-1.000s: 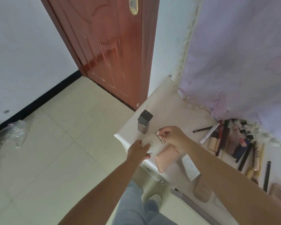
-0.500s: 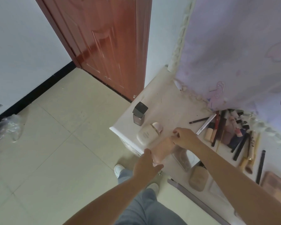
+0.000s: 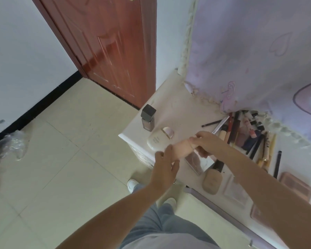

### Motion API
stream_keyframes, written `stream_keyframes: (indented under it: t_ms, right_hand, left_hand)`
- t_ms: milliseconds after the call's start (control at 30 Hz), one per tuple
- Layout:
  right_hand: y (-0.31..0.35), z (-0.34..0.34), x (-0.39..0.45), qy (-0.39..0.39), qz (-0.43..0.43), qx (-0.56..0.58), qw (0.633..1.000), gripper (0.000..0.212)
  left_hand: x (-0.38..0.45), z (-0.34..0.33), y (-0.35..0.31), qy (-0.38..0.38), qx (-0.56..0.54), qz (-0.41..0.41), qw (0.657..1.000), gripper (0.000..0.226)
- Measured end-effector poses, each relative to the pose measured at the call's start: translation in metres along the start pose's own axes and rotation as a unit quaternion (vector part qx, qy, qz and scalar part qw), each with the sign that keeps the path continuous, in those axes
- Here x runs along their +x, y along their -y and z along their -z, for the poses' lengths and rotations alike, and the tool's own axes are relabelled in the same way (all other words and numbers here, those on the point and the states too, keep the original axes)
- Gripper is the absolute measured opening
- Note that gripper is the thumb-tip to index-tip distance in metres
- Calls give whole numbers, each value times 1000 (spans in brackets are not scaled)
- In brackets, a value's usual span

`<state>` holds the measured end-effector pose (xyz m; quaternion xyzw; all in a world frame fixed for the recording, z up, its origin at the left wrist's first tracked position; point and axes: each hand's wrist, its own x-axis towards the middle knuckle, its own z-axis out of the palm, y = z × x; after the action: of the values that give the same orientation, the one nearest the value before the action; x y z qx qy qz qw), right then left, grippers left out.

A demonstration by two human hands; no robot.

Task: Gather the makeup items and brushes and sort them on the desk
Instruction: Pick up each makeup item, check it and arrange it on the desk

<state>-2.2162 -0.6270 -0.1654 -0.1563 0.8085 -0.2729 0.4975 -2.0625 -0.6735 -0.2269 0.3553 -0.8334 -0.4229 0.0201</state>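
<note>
Holding a peach compact between both hands over the table edge: right hand fingers curl round its far end, left hand fingers lie spread and fairly straight, tips touching its near end. Blurry, so exact grip unclear. Just below the right fingers, a mirrored square case; nearer the camera a beige compact, a clear square palette and a pink palette. Just left of the fingers, a cream flat bottle with pearly cap lies on its side. Beyond it, a dark-capped foundation bottle stands upright near the table corner. Right of the right hand, a pile of pencils, tubes and brushes against a lilac curtain. Farther: tiled floor, red door.
</note>
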Motion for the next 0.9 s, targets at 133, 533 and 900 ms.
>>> stream_keyframes:
  t_ms: [133,533,900]
  right_hand:
    - [5,10,-16,-64,29,100,992,28]
    - [8,64,-93,-102,271,27,957,17]
    - [7,81,-100,-126,310,113,935,27]
  left_hand:
    - [14,21,-22,-50,23,-76,996,58]
    - [23,83,-88,90,-216,-100,967,6]
    - [23,92,-106,170,-314,-63,932,17]
